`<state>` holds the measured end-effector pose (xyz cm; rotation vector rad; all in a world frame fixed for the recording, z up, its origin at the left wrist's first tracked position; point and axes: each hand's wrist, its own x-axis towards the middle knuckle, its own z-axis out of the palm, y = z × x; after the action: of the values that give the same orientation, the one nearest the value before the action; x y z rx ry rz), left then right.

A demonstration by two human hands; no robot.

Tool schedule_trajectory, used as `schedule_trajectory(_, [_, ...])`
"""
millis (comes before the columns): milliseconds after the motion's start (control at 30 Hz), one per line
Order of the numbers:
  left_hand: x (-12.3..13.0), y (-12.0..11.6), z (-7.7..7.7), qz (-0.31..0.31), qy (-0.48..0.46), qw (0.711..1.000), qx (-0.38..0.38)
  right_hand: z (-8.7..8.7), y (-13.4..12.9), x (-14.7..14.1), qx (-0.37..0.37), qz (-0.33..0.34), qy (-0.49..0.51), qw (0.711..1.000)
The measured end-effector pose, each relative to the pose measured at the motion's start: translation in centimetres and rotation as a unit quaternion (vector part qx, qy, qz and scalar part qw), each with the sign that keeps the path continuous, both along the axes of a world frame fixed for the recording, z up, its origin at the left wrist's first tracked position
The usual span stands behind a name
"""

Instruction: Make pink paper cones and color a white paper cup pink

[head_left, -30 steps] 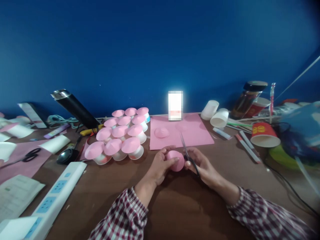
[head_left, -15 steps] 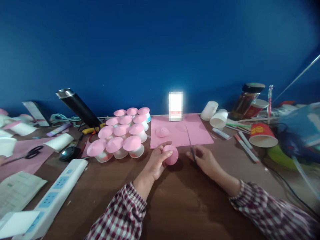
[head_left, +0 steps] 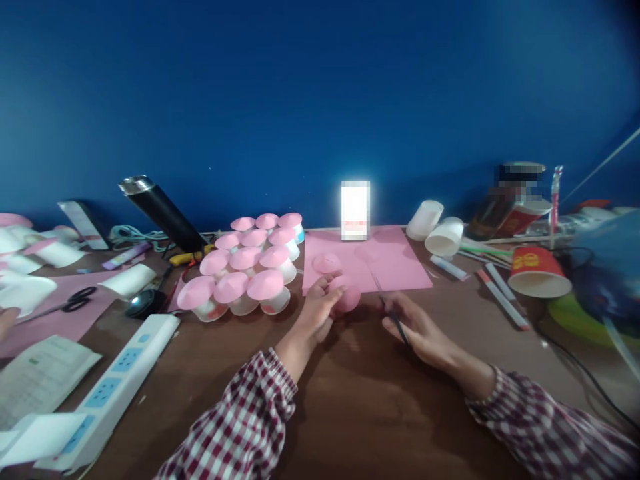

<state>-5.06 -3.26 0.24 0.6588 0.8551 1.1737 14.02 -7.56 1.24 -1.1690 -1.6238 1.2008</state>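
Note:
My left hand (head_left: 320, 305) pinches a pink paper disc (head_left: 349, 297) between thumb and fingers, just in front of the pink paper sheet (head_left: 400, 273). To its right, my right hand (head_left: 417, 327) is closed on a pair of scissors (head_left: 395, 320), whose blades point up and away over the sheet's near edge. The blades stand apart from the disc. Another pink disc (head_left: 326, 262) lies on the sheet behind my left hand. Several paper cups topped with pink cones (head_left: 265, 285) stand in rows to the left.
A power strip (head_left: 120, 380) lies at front left, near a black mouse (head_left: 144, 303) and a leaning black flask (head_left: 160, 213). White paper cups (head_left: 445, 236), markers (head_left: 503, 300) and a red cup (head_left: 537, 270) are at right. Another person's hand (head_left: 7, 323) shows at the left edge.
The disc has moved slightly up and right with my left hand and tilted. The scissors have turned a little, their handles now lower and further right. The whole view has shifted slightly.

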Motion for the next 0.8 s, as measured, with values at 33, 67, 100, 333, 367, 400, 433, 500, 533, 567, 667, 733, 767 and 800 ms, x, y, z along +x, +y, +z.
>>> schedule_trajectory(33, [0.1,0.2,-0.1,0.010,0.005,1.000,-0.002,-0.2,0.1,-0.1,-0.002,-0.011,0.013,1.000])
schedule_trajectory(67, [0.1,0.3,-0.2,0.021,0.010,1.000,-0.004,-0.4,0.1,-0.1,-0.006,-0.027,0.026,0.999])
schedule_trajectory(100, [0.1,0.4,-0.4,0.029,0.011,0.999,-0.006,-0.7,0.1,-0.2,-0.010,-0.046,0.037,0.998])
schedule_trajectory(333, [-0.8,-0.3,-0.8,0.013,-0.030,0.999,0.006,-2.4,0.2,0.0,-0.039,-0.069,0.036,0.996])
schedule_trajectory(367, [-0.9,-0.4,-0.9,0.009,-0.033,0.999,0.006,-2.2,0.2,0.0,-0.034,-0.070,0.023,0.997])
schedule_trajectory(400, [-0.9,-0.4,-0.9,0.006,-0.037,0.999,0.008,-2.1,0.2,0.0,-0.030,-0.070,0.014,0.997])
schedule_trajectory(433, [-1.0,-0.4,-0.9,0.007,-0.040,0.999,0.010,-1.8,0.3,-0.1,-0.028,-0.068,0.007,0.997])
schedule_trajectory(500, [-0.9,-0.4,-0.8,0.006,-0.045,0.999,0.011,-1.3,0.3,-0.2,-0.034,-0.058,0.001,0.998])
schedule_trajectory(533, [-0.9,-0.4,-0.8,0.007,-0.045,0.999,0.008,-1.1,0.4,-0.2,-0.042,-0.050,0.000,0.998])
schedule_trajectory(567, [-0.9,-0.4,-0.7,0.008,-0.045,0.999,0.004,-1.0,0.4,-0.1,-0.053,-0.040,0.001,0.998])
schedule_trajectory(667, [-0.7,-0.3,-0.6,0.014,-0.044,0.999,-0.007,-0.9,0.7,0.4,-0.101,-0.007,0.028,0.994])
schedule_trajectory(733, [-0.7,-0.3,-0.6,0.017,-0.041,0.999,-0.009,-0.8,0.9,0.8,-0.130,0.016,0.056,0.990])
schedule_trajectory(767, [-0.7,-0.3,-0.6,0.017,-0.039,0.999,-0.008,-0.7,0.9,0.9,-0.139,0.024,0.066,0.988])
schedule_trajectory(800, [-0.7,-0.3,-0.6,0.017,-0.038,0.999,-0.007,-0.6,0.9,1.0,-0.144,0.029,0.074,0.986])
